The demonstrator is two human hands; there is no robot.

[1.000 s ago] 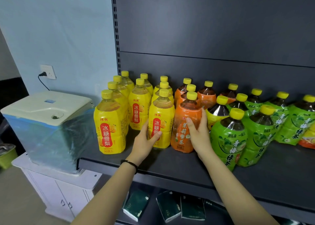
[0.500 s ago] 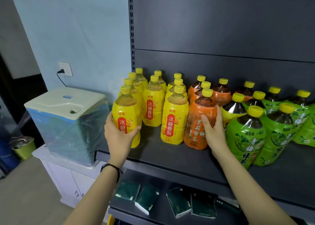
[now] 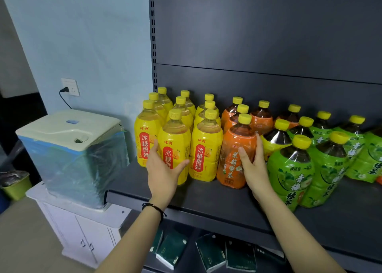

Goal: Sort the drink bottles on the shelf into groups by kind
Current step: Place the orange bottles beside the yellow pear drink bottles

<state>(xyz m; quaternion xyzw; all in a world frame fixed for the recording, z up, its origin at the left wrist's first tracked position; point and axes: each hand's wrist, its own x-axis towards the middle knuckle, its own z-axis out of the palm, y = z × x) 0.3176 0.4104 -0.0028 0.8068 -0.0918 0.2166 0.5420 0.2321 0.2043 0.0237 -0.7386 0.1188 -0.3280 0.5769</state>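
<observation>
Drink bottles are standing on the shelf, yellow left, orange middle, green right. Risk, as I judge it: rows are sitting tight, so a sideways shove could be toppling a neighbour. Left hand is cupping the front yellow bottle, fingers spread wide round it; right hand is gripping the front orange bottle likewise, thumb in front.

The dark grey shelf carries standing drinks: yellow bottles at its left end, orange bottles in the middle, green bottles toward the right.
</observation>
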